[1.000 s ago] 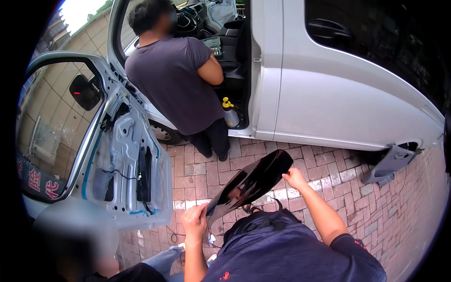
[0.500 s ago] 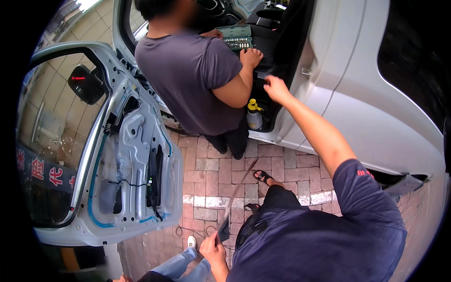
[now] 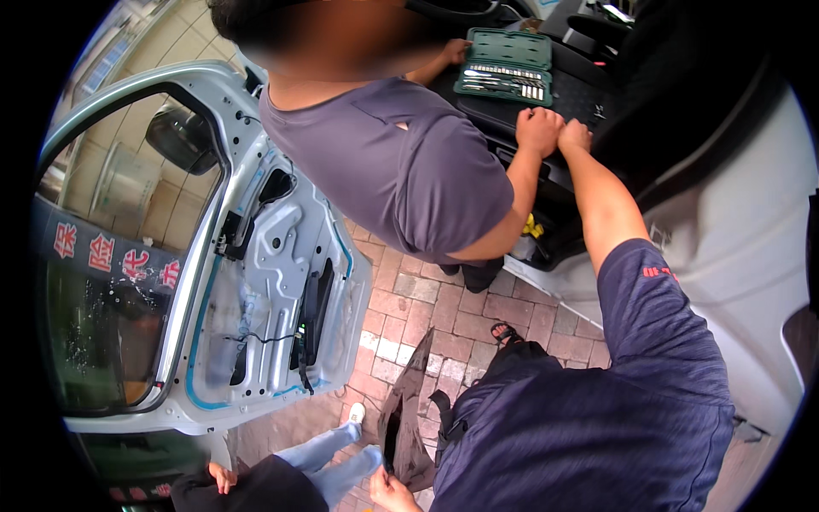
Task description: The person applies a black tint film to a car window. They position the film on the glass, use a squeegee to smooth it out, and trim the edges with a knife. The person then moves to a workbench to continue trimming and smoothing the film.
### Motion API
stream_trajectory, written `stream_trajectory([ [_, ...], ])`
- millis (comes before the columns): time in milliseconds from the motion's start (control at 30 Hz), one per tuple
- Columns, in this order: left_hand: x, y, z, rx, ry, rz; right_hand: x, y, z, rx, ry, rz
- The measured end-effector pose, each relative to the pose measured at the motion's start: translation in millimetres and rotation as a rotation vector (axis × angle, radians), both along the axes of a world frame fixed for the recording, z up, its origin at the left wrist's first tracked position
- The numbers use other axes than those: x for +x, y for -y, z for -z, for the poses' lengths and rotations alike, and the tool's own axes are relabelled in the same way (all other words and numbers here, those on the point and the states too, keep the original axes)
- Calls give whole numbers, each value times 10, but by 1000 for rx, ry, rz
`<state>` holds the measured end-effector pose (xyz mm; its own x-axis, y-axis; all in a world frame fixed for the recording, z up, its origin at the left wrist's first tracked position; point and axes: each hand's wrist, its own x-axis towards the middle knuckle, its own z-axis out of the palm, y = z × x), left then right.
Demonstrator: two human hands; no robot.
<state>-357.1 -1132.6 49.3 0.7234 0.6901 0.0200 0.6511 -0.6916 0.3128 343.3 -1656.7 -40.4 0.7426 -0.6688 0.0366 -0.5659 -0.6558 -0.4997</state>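
Observation:
At the lower edge my left hand (image 3: 391, 493) pinches the edge of a dark, glossy thin sheet (image 3: 411, 414), which hangs over the paving. My right hand (image 3: 575, 136) reaches into the vehicle beside the seat, its fingers curled; whatever lies in them is hidden. It is right against a co-worker's hand (image 3: 539, 130), and I cannot tell whether they touch. Just beyond both hands, an open green socket set case (image 3: 508, 53) rests on the black seat (image 3: 584, 84), with several bits and drivers in its rows.
A co-worker in a grey shirt (image 3: 384, 162) stands at the doorway. The stripped silver door (image 3: 281, 230) swings open at left, wiring exposed. A yellow-topped spray bottle (image 3: 532, 227) sits by the sill. Another person in pale jeans (image 3: 328, 456) is near the lower left.
I have leaned closer to the vehicle. My right hand has moved further in, from the door opening to the co-worker's hand. The sheet in my left hand now shows more of its face.

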Motion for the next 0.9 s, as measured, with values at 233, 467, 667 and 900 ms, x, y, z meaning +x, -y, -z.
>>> stream_trajectory([
  [233, 38, 169, -16, 82, 75, -91, 270, -25, 104, -246, -146, -199],
  [467, -99, -11, 191, 257, 224, -60, 179, 109, -65, -332, -341, -407],
  [667, -309, 123, 71, 21, 334, -433, 467, 247, 15, -687, -363, -673],
  [900, -691, -250, 40, -51, 576, -430, 282, 300, -72, -877, -523, -914],
])
